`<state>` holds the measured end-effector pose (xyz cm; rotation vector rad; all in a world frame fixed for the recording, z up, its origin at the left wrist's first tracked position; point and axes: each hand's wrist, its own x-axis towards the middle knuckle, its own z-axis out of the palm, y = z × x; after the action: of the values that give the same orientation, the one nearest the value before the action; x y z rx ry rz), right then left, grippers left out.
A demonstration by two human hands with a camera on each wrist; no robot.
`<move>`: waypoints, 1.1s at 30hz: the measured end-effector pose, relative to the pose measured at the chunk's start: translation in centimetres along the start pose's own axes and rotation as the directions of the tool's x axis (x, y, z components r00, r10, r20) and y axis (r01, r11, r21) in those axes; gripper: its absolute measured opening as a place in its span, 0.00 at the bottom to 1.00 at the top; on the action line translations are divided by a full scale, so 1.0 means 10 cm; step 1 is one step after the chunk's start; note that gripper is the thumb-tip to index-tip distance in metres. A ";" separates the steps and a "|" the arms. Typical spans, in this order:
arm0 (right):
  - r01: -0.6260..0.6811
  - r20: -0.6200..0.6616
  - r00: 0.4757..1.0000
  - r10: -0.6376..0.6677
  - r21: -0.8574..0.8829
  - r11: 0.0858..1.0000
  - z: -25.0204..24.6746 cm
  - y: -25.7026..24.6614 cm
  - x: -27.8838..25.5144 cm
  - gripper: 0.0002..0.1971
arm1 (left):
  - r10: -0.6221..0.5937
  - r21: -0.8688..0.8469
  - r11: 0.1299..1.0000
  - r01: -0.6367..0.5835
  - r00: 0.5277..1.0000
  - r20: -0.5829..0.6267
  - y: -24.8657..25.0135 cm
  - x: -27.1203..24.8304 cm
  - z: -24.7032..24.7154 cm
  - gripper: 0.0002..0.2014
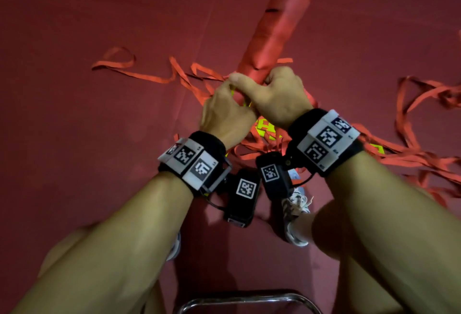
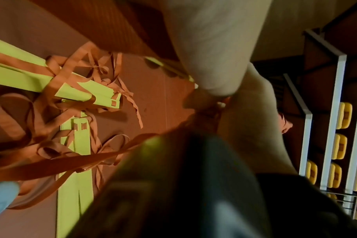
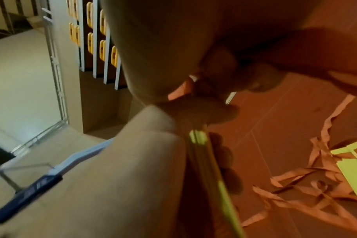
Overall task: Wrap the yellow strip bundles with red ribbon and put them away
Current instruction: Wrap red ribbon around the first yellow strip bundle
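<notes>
Head view: left hand [image 1: 224, 111] curls round the bundle [image 1: 279, 22] at its near end; right hand [image 1: 282, 96] pinches ribbon [image 3: 181, 90] against it. Red-wrapped, the bundle slants away over loose ribbons [image 1: 424, 94] and strips [image 2: 77, 161] on the floor [image 1: 99, 14].

Two hands [image 1: 224, 111] [image 1: 282, 96], one red-wrapped bundle [image 1: 272, 27], many loose red ribbons [image 1: 421, 156].

Loose yellow strips [image 2: 83, 143] lie on the red floor [image 2: 163, 104], tangled among coils of ribbon [image 2: 71, 161]. Right of the strips, the left hand [image 2: 210, 48] grips a thin bundle [image 2: 155, 62]. The right hand [image 2: 255, 128] meets it fingertip to fingertip and pinches a bit of ribbon. Farther right of the strips stands a rack [image 2: 334, 112] of yellow items [image 2: 343, 116]. Below-left of the strips is a blue shoe [image 2: 0, 198].
</notes>
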<state>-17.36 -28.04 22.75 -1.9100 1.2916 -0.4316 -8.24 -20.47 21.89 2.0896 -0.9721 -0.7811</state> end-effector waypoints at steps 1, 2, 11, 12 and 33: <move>-0.035 0.005 0.999 0.035 0.073 0.997 -0.02 0.00 0.01 0.35 | 0.023 -0.027 0.999 -0.023 1.000 0.011 0.01 0.00 0.00 0.16; -0.057 0.013 0.998 0.056 0.158 0.986 -0.05 0.01 0.04 0.34 | 0.033 -0.076 0.997 -0.031 0.999 0.020 0.04 0.01 -0.03 0.19; 0.015 0.125 0.991 -0.050 0.267 0.964 -0.11 0.04 0.04 0.32 | 0.027 -0.233 0.970 0.065 0.929 0.369 -0.01 0.10 -0.26 0.10; 0.023 0.117 0.992 -0.054 0.250 0.968 -0.11 0.04 0.06 0.36 | 0.032 -0.220 0.975 0.036 0.955 0.295 0.00 0.09 -0.25 0.08; 0.068 0.145 0.987 -0.074 0.049 0.997 -0.14 0.09 0.12 0.39 | 0.106 -0.217 0.974 -0.068 0.980 0.168 -0.05 0.11 -0.21 0.14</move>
<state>-18.30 -29.84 22.77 -1.9180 1.1130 -0.3453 -5.87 -20.46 22.50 1.8072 -1.0218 -0.9937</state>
